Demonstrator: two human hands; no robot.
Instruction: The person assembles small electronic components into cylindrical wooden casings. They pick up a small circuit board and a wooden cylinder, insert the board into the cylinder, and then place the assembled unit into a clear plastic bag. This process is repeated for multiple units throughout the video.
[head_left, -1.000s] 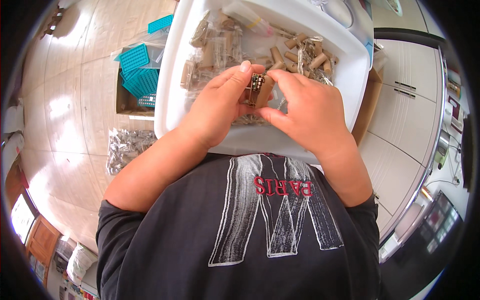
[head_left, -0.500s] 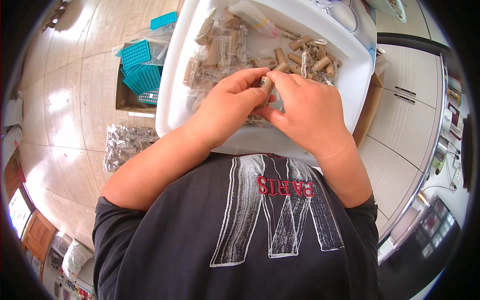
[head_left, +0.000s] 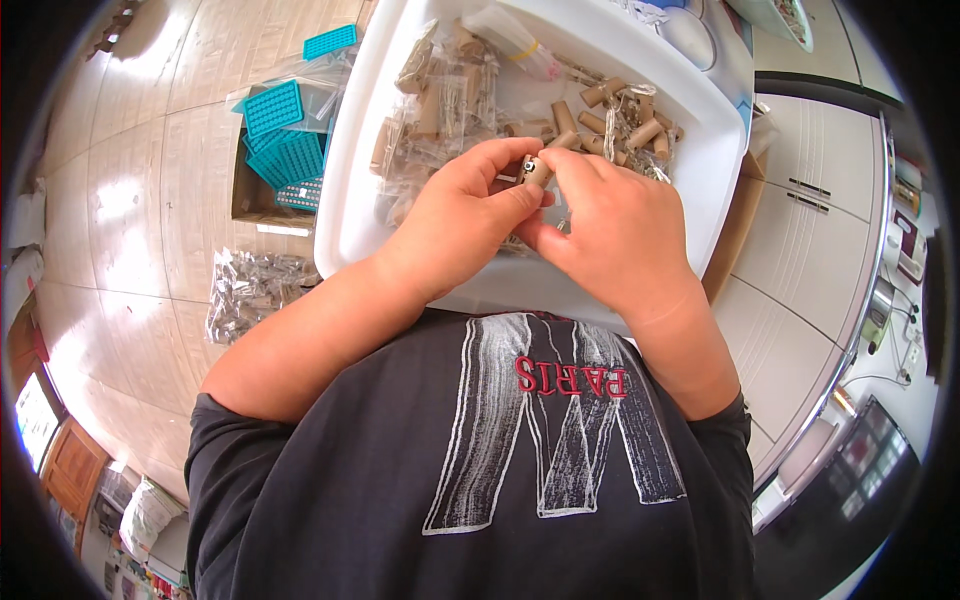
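A short brown tube [head_left: 538, 172], which looks like cardboard, is pinched between my two hands over the white tub [head_left: 722, 165]. A small dark and pale fitting shows at its upper end. The fingers and thumb of my left hand [head_left: 465, 210] close around the tube from the left. From the right, the thumb and fingertips of my right hand [head_left: 622, 215] press on it; my fingers cover much of it. Loose brown tubes [head_left: 644, 134] lie in the tub beyond my right hand. Clear bags of similar tubes [head_left: 428, 108] fill its left side.
On the wooden floor [head_left: 130, 190] at left, a cardboard box [head_left: 247, 200] holds teal perforated trays [head_left: 273, 108]. Nearer me lies a filled clear bag [head_left: 258, 290]. A clear bag with a yellow stripe [head_left: 512, 42] rests in the tub. Pale cabinets [head_left: 800, 240] stand at right.
The tube has turned slightly between my fingers, so its end fitting shows more plainly. My left hand has shifted a little up and to the right. Both hands keep hold.
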